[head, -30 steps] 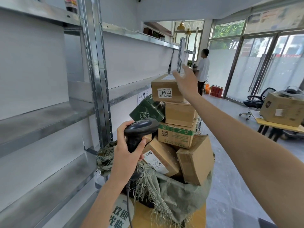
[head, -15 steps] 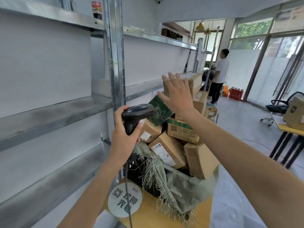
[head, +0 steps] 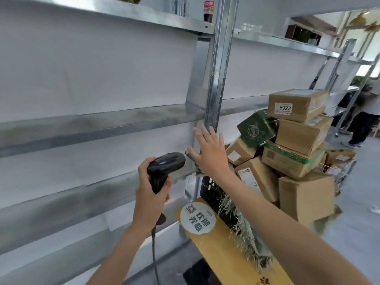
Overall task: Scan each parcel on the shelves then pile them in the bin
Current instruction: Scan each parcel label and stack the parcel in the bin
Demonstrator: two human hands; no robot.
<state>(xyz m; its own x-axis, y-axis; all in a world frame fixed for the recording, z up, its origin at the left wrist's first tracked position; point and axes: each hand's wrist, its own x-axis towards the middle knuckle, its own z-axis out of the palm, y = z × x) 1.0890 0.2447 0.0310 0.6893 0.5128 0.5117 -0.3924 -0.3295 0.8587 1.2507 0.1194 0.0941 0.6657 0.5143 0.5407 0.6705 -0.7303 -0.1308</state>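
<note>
In the head view, the left hand [head: 151,194] wraps its grip round the handle of a black corded scanner [head: 165,167], whose head points right. The right hand [head: 211,154] is spread wide with straight fingers, holding nothing, raised in front of the metal upright [head: 216,79] of the shelves [head: 102,122]. The shelf levels in sight carry no parcels. To the right, cardboard parcels lie heaped in a sack-lined bin [head: 213,194] that stands on a yellow surface [head: 222,254]; the top parcel [head: 297,104] bears a label reading 6922, beside a dark green box [head: 256,128]. A bottle [head: 208,9] stands on the top shelf. Judging by the bare shelves and the full heap, the task looks near its end, between parcels. The next move calls for finding any unscanned parcel elsewhere on the shelves, then reaching for it with the free right hand.
</note>
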